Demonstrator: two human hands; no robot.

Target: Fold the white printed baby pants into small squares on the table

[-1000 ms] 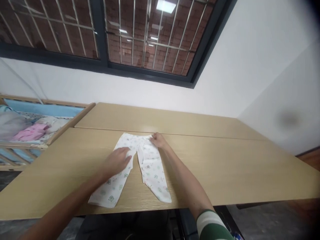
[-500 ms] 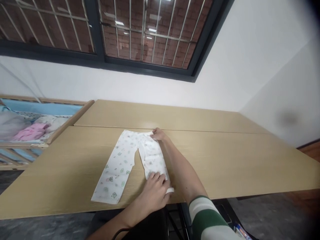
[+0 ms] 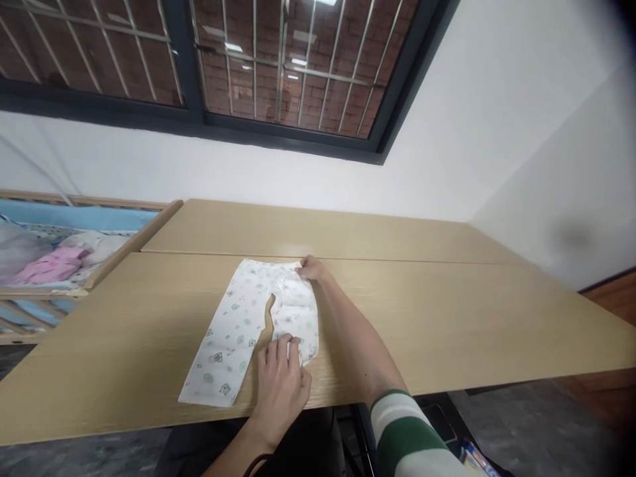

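Note:
A pair of white baby pants [image 3: 231, 331] with small green and grey prints lies on the wooden table, waistband toward the wall. My left hand [image 3: 284, 376] is closed on the lower end of the right-hand pant leg, which is bunched and turned inward toward the other leg. At the right corner of the waistband, my right hand [image 3: 312, 268] pinches the cloth. The left-hand leg lies flat and spread, its hem near the table's front edge. My left fingers partly hide the cloth they hold.
The table [image 3: 422, 311] has a seam across it and reaches the wall under a barred window [image 3: 293, 66]. On the left stands a wooden crib [image 3: 134, 245] with blue lining and pink cloth [image 3: 54, 265] inside. A dark chair-like frame shows below the front edge.
My left hand has moved left with the end of the right-hand pant leg, folding it inward and shortening it. My right hand stays at the waistband corner.

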